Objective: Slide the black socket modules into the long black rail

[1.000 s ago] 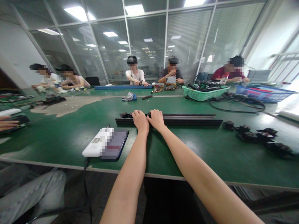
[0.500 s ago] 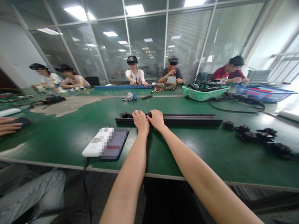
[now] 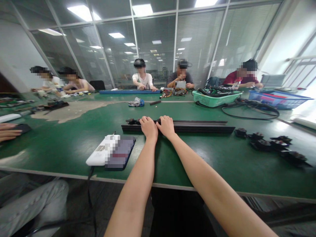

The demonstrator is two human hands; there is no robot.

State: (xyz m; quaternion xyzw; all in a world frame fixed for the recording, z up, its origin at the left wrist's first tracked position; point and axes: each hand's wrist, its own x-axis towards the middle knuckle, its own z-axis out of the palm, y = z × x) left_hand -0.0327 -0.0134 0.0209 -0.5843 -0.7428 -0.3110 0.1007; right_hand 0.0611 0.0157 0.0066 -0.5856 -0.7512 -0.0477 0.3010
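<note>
A long black rail (image 3: 204, 129) with a channel along its top lies crosswise before me on the green table. My left hand (image 3: 149, 127) is closed over it left of the middle, fingers curled down its far side. Beside it my right hand (image 3: 167, 126) also grips the rail, and the thumbs nearly meet. Small dark fittings (image 3: 133, 121) sit in the channel to the left of my hands. Something dark shows between the two hands, but my fingers hide most of it. Several loose black parts (image 3: 263, 144) lie past the rail's right end.
A white device (image 3: 95, 158) and a phone (image 3: 120, 153) lie at front left, with a cable hanging off the edge. A green basket (image 3: 214, 100) of cables and a blue basket (image 3: 283, 100) stand back right. Another person's hand (image 3: 10, 131) rests at far left; co-workers sit opposite.
My right hand has shifted very slightly to the right along the rail. The left hand and the rail stay nearly in place.
</note>
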